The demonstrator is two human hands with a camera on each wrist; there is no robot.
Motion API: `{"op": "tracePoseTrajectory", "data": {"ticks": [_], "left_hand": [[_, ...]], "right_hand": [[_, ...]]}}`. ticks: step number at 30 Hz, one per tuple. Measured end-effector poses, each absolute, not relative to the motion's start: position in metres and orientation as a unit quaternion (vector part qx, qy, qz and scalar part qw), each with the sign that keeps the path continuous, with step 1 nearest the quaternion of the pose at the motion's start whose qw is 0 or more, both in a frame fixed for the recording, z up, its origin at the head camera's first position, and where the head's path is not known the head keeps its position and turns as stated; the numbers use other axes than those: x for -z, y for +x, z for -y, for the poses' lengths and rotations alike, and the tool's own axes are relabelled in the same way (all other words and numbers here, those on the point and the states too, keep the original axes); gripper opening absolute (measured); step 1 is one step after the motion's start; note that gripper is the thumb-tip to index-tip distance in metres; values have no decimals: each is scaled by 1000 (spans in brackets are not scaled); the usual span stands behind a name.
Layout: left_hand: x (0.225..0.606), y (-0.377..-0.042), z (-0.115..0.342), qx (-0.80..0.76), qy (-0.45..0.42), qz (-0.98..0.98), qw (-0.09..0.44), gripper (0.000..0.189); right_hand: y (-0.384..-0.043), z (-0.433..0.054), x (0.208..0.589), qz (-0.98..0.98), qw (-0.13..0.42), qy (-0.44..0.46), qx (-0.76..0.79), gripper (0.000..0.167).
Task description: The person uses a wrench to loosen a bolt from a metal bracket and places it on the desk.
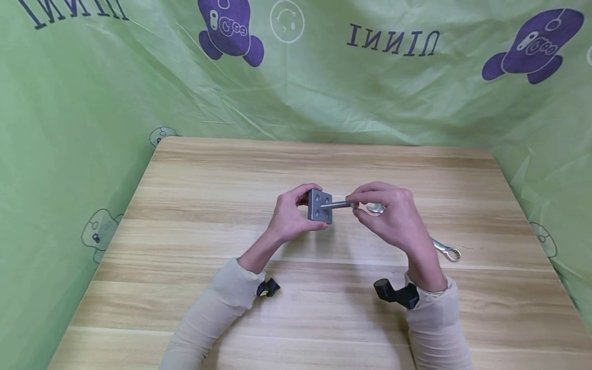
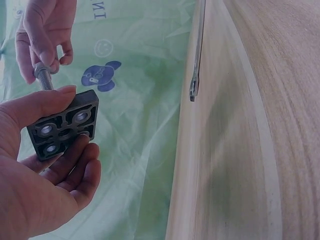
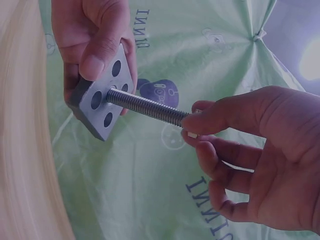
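Observation:
My left hand holds a square grey plate by its edges, above the table. The plate has a round hole near each corner, and its ribbed underside faces the left wrist camera. A long threaded bolt stands out from the middle of the plate's flat face. How deep its end sits in the plate is hidden. With thumb and fingertips, my right hand pinches the bolt's head, which the fingers partly cover. On the table behind the right hand lies a silver wrench, its middle hidden by that hand and wrist.
Both hands are over the middle of a light wood-grain table. A green printed cloth hangs behind the table and along both sides. Black wrist mounts are on both sleeves.

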State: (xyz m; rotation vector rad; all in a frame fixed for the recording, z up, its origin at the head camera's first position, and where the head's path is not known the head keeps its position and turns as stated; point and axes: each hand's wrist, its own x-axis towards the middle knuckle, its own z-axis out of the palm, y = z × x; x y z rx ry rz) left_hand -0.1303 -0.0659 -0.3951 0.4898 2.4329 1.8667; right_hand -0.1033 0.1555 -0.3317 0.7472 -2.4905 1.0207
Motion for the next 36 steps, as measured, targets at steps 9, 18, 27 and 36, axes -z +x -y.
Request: {"op": "tracePoseTrajectory", "data": {"ticks": [9,18,27,36], "left_hand": [[395,-130,67,-596,155,-787,18,74],[398,-131,66,-595,166,-787,4,73],[396,-130,66,-594,167,-787,7,73],[397,-130,65,-596,166,-786,11,72]], "right_hand": [[-105,-155,331,878,170,280,-349,27],[-102,-156,322,926,73,157,-337,29],[-102,-153,324,930,77,151,-326,17],[-104,-157,330,900,156,233,-334,21]]}}
